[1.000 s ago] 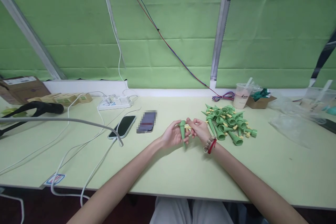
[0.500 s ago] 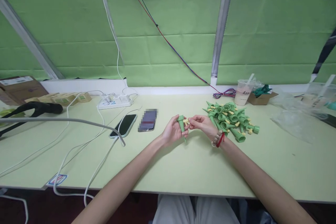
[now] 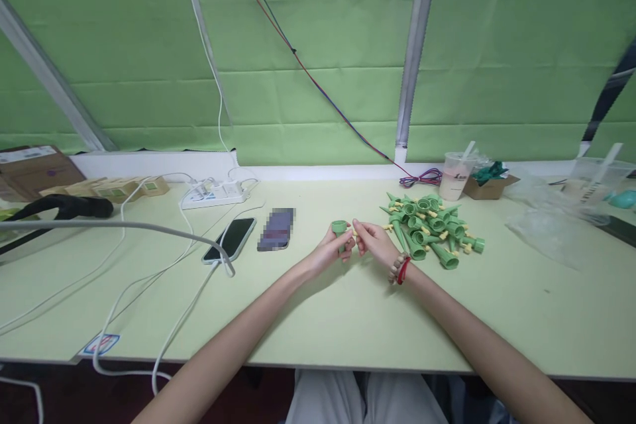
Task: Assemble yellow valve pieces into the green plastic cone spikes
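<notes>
Tabletop point(image 3: 348, 318), pale green and wide, is what everything rests on, with its near edge against the person's lap and its far edge along a green-curtained wall. Along the far edge toward the left corner, a white power strip point(image 3: 214, 193) is laid so that its cables can trail forward to a phone point(image 3: 229, 239) left face up near the middle, beside a second, blurred phone point(image 3: 276, 230). Toward the far right, a plastic cup point(image 3: 454, 175) with a straw and a small cardboard box point(image 3: 491, 187) are set back, away from the working area. A heap of green spikes point(image 3: 431, 228) with yellow fittings is piled just right of the middle, close by the right wrist. Both forearms are brought in from the near edge so that the hands meet above the middle of the tabletop. A single green spike point(image 3: 340, 232) is gripped upright in the left hand point(image 3: 328, 253), cup end up and steadied. The right hand point(image 3: 373, 244) is pinched on a small yellow piece point(image 3: 353, 232) at the spike's side, fingertips pressed together.
</notes>
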### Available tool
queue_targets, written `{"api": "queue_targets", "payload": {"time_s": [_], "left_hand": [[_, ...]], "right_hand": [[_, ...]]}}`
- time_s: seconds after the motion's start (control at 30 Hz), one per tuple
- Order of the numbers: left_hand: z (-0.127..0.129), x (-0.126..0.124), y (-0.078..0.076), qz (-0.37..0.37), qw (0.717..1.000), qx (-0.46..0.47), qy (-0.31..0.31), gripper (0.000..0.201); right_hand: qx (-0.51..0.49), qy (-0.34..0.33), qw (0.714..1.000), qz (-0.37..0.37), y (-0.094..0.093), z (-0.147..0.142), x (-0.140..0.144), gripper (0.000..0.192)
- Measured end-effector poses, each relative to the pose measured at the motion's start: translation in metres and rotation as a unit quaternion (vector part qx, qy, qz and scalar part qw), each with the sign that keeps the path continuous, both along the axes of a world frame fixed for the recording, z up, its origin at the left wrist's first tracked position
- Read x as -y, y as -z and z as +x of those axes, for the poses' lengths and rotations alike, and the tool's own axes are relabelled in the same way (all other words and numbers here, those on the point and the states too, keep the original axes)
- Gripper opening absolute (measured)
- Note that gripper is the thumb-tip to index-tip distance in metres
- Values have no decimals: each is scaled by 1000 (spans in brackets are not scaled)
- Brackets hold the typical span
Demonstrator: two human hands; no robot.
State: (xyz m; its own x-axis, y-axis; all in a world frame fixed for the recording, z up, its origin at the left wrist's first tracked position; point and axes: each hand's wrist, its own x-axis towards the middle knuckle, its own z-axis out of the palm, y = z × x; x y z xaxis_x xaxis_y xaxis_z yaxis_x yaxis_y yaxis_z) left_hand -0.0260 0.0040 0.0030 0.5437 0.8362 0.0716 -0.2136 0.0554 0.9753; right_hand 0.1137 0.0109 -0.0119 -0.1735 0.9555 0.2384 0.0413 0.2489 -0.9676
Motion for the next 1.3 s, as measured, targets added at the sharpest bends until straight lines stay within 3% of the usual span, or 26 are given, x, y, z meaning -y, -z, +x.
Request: {"api": "queue_targets", "payload": {"time_s": [0.3, 0.5, 0.63, 0.77, 0.93, 1.07, 1.3], "left_hand": [[-2, 0, 0, 91, 994, -62, 22, 34], [-2, -2, -1, 6, 999, 8, -31, 31], [-4, -6, -2, -44, 996, 43, -59, 31], [-7, -5, -5, -68, 996, 50, -38, 26], [-11, -4, -7, -90, 995, 28, 11, 22], [-13, -5, -8, -112, 991, 33, 61, 33], [-8, -3, -10, -77, 995, 34, 50, 43]], "right_hand": [[15, -54, 998, -14, -5, -6, 6, 60], [57, -14, 998, 18, -8, 3, 4, 62], [56, 28, 994, 92, -11, 6, 6, 41], [38, 27, 992, 116, -12, 1, 9, 33], [8, 41, 997, 67, -10, -2, 10, 30], [-23, 44, 998, 31, -8, 0, 10, 34], [-34, -31, 999, -14, -7, -4, 10, 48]]}}
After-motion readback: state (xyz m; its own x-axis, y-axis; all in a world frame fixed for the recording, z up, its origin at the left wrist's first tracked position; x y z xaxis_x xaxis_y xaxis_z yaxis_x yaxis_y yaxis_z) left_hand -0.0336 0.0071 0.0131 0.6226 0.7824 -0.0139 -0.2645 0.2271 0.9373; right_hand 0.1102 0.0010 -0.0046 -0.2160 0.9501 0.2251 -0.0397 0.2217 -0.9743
